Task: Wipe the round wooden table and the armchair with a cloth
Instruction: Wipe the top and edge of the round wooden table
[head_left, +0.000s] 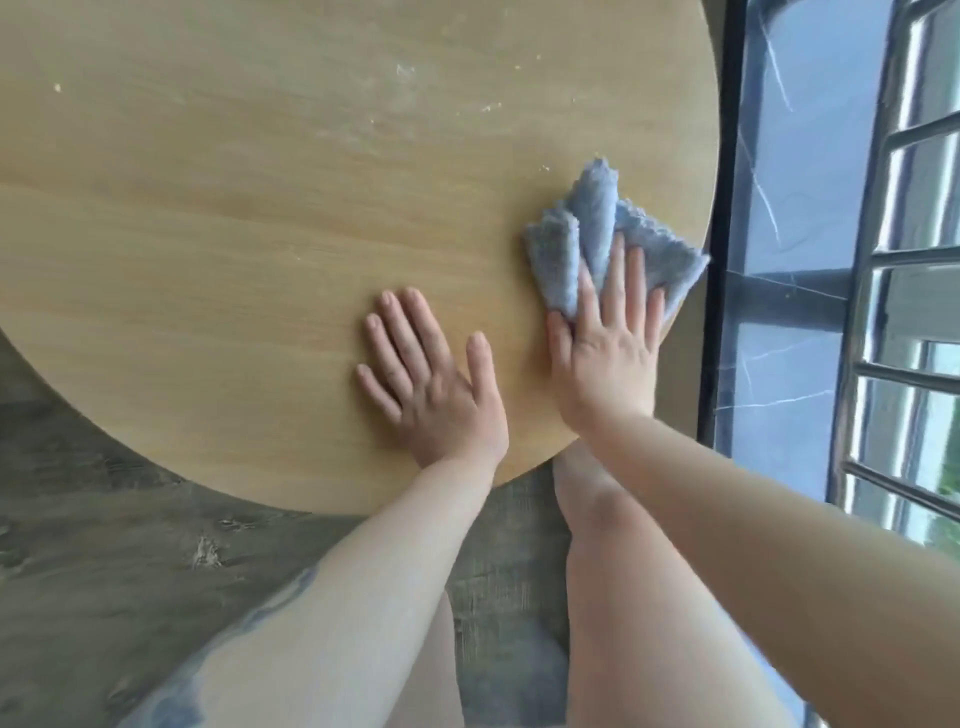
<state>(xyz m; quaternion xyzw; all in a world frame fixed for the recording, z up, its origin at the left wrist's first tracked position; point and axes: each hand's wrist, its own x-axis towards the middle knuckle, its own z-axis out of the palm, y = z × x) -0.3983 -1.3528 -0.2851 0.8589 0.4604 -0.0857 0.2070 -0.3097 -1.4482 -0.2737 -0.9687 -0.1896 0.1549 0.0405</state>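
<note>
Head view: looks straight down on a round wooden table (234, 218), two bare arms reaching in from below.
Table: pale wood, filling the upper left; pale smears and small crumbs lie across its far part.
Cloth (597, 228): blue-grey, crumpled, lying on the table near its right edge; one corner reaches the rim.
Right hand (608, 353): flat, fingers straight, pressing down on the near part of the cloth; the thumb rests on the wood beside it.
Left hand (431, 384): flat on the bare wood, fingers spread, holding nothing, just left of the right hand and not touching the cloth.
Floor (93, 545): grey, wood-grained, under the near rim of the table.
Legs: bare, between the arms at the lower edge.
Sill (779, 260): dark marbled stone to the right, with metal window bars (904, 249) beyond.
Writing: none readable.
Armchair: out of view.
</note>
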